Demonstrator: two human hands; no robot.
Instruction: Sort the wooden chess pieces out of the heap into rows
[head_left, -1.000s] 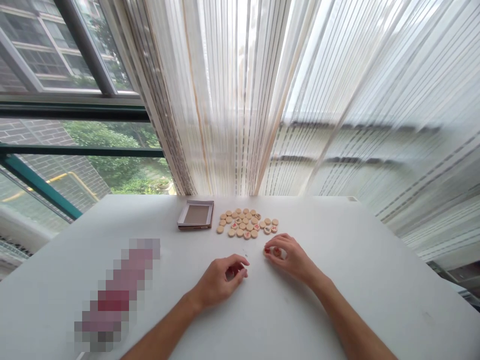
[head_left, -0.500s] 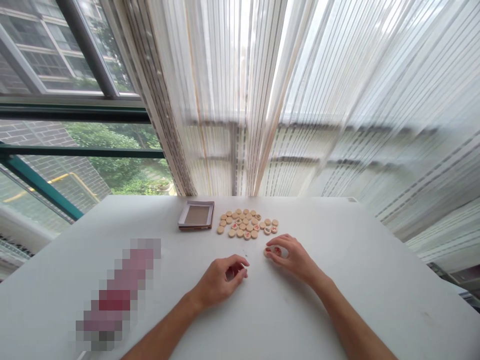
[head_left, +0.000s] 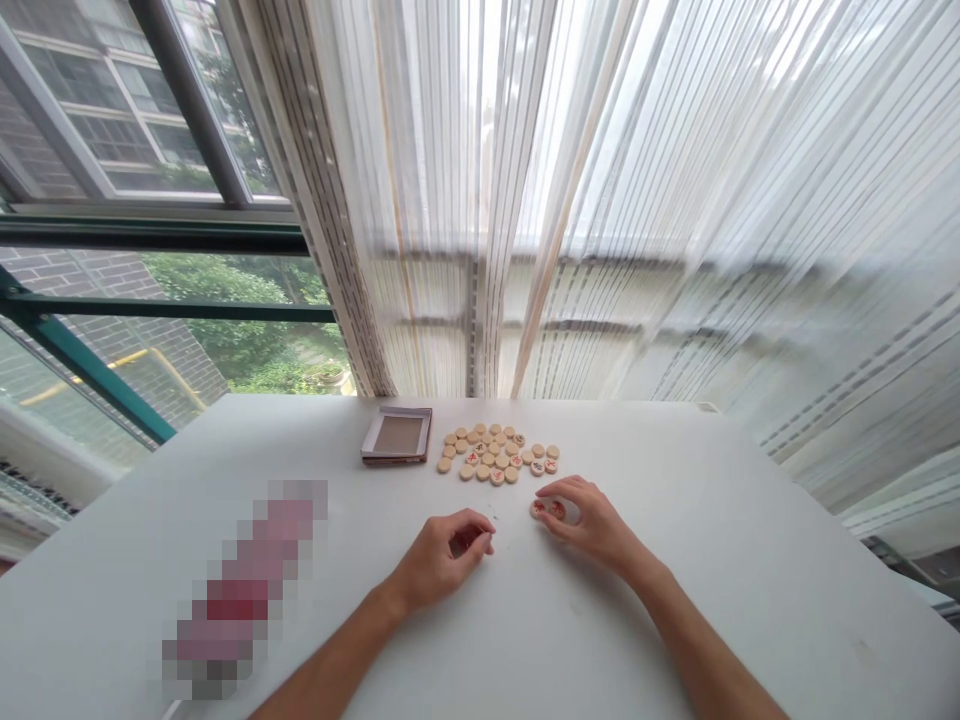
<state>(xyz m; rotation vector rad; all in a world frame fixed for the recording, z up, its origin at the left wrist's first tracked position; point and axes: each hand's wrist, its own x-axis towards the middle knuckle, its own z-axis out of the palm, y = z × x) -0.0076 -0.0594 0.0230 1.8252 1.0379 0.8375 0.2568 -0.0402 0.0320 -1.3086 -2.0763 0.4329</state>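
My right hand [head_left: 589, 520] is over the table, thumb and fingers curved apart around two round wooden Chinese chess pieces. The left piece [head_left: 538, 509], with red marking, lies between the fingertips; the other red-marked piece [head_left: 557, 510] is partly covered by the hand. To the left, my left hand [head_left: 446, 555] rests with thumb and index fingertips drawn together in a pinch; what they hold, if anything, is hidden. Beyond both hands lies a cluster of chess pieces [head_left: 501, 461], mostly plain side up, several showing red or black characters.
An open shallow box [head_left: 365, 450] stands left of the cluster at the back of the white table [head_left: 637, 640]. A blurred pinkish long object [head_left: 247, 580] lies at the left. Tiny dark specks are between my hands. Sheer curtains [head_left: 465, 200] hang behind the table.
My right thumb has drawn back, so the left piece's red marking shows more fully. My left thumb and index fingertips have come closer together. The view has shifted slightly.
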